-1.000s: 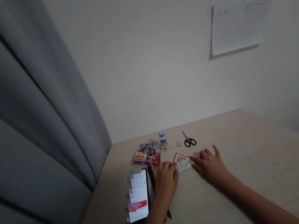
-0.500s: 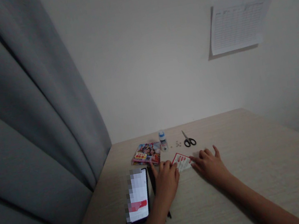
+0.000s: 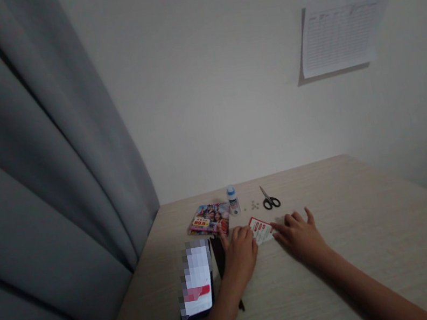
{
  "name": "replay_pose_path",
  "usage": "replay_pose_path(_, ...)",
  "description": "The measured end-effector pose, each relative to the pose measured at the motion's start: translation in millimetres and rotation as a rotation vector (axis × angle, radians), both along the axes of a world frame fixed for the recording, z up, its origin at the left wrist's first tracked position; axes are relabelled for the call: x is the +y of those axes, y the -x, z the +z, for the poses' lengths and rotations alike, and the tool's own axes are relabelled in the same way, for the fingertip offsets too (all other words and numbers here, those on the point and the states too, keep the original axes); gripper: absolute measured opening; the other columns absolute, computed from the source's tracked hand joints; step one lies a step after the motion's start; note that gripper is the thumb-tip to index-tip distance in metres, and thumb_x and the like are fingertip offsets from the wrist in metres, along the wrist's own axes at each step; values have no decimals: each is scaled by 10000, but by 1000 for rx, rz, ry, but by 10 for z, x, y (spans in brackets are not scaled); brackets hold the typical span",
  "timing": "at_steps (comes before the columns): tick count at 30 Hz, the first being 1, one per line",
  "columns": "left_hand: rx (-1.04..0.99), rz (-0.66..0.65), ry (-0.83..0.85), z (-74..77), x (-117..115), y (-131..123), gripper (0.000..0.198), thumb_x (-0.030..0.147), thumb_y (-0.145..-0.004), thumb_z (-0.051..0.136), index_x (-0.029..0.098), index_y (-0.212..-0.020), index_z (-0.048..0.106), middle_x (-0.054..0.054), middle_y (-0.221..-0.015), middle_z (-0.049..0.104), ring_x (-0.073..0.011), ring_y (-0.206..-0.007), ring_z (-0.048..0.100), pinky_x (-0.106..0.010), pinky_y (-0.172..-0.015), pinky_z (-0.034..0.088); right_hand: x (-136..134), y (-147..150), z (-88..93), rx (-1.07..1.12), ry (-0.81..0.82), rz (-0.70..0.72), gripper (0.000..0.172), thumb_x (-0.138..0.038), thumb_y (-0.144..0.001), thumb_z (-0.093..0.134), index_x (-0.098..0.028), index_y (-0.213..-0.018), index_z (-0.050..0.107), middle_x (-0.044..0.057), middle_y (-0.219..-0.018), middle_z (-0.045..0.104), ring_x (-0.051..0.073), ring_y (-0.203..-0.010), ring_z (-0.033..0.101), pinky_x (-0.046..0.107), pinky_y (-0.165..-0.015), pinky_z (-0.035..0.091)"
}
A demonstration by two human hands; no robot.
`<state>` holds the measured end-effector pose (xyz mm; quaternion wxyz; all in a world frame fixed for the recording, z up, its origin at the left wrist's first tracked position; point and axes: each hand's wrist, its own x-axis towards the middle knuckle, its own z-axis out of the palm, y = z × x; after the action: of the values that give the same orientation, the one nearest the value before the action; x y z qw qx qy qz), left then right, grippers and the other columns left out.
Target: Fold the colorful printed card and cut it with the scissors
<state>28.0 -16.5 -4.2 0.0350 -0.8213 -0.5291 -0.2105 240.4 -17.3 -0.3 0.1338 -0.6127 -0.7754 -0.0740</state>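
Note:
A small red-and-white paper card (image 3: pixel 261 229) lies flat on the light wooden table (image 3: pixel 374 242). My left hand (image 3: pixel 240 253) rests on the table with its fingertips on the card's left edge, fingers stretched forward. My right hand (image 3: pixel 298 234) lies flat with spread fingers, its fingertips pressing the card's right edge. Neither hand grips anything. A black strip (image 3: pixel 220 257) lies beneath my left hand and wrist.
A lit phone (image 3: pixel 196 282) lies left of my left hand. Behind the card are a colourful booklet (image 3: pixel 209 219), a small glue bottle (image 3: pixel 232 200), tiny scraps (image 3: pixel 254 206) and black scissors (image 3: pixel 269 200). A grey curtain (image 3: pixel 37 184) hangs left; a printed sheet (image 3: pixel 341 32) is on the wall.
My left hand has slid slightly forward and right along the card's edge. The right hand and the card stay where they were.

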Motion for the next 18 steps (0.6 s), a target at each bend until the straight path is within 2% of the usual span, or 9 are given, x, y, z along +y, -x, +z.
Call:
replay_pose_path(7,-8,-5,20,6,62,-4,365,257,-967,493,316,-1321,560,-34,-1284,649,-267,-1197,515,-733,-1147,83,2,-5,-14,9,-2,-1,349,-486,-985,454,-397,-1268,637,62,-1085,670,281,-1115,536,655,-1125,96)
replay_pose_path(12,39,-26,53,30,101,17,323,315,-982,480,328,-1282,599,-30,-1322,629,-273,-1216,513,-744,-1142,89,-11,2,0,7,-10,3,349,-477,-986,453,-400,-1275,632,60,-1082,674,284,-1119,538,652,-1126,92)
replay_pose_path(18,42,-56,93,12,181,-2,321,297,-983,447,296,-1264,601,-40,-1413,583,-302,-1348,415,-764,-1131,90,-13,6,20,6,4,1,346,-479,-985,460,-398,-1267,641,66,-1081,676,290,-1117,536,657,-1119,112)
